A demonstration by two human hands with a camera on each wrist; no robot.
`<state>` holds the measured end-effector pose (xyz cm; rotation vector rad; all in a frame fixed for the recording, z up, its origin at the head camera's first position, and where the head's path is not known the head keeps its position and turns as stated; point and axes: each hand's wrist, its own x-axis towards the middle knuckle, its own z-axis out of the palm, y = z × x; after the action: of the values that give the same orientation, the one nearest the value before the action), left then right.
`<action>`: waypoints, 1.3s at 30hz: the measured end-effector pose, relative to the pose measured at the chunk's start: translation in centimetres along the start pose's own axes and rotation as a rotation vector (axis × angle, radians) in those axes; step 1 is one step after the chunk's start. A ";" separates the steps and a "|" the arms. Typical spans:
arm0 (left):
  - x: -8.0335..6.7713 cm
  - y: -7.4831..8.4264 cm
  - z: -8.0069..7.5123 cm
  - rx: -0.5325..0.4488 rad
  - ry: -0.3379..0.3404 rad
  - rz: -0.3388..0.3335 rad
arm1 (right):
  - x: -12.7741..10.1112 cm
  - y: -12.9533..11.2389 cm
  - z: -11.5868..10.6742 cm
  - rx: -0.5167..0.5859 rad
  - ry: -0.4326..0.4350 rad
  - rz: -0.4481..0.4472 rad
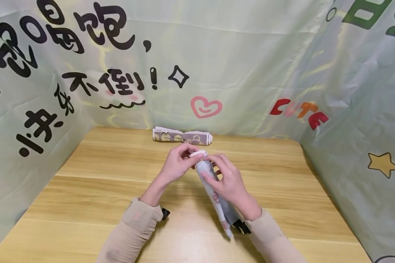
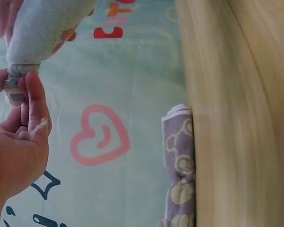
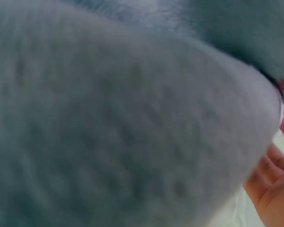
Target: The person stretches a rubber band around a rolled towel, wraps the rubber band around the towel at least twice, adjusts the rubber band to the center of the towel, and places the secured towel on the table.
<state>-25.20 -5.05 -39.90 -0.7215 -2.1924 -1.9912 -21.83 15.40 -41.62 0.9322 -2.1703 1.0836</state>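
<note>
Both hands (image 1: 228, 184) grip the rolled sock (image 1: 206, 171) above the table (image 1: 85, 190)

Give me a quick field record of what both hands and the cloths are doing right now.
left hand: pinches the far end of the rolled grey cloth
right hand: grips the roll's middle, fingers curled round it
rolled grey cloth: held above the table, near end hanging toward the person
second rolled cloth: purple with a bear print, lying at the table's far edge against the backdrop, untouched
table: light wood
backdrop: pale green printed sheet
</note>
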 end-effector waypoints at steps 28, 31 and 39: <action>0.2 -0.9 0.4 -0.084 0.125 -0.027 | -0.3 0.6 1.3 -0.111 0.084 -0.045; 0.2 -0.7 0.1 -0.050 0.075 -0.011 | -0.2 0.5 1.0 0.005 0.066 -0.005; 0.2 -0.5 -1.7 -0.049 -0.175 0.062 | 0.1 0.4 -0.5 0.337 -0.008 0.153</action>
<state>-25.96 -6.65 -40.00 -0.9934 -2.1885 -2.0290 -22.11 15.95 -41.49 0.9223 -2.1319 1.5569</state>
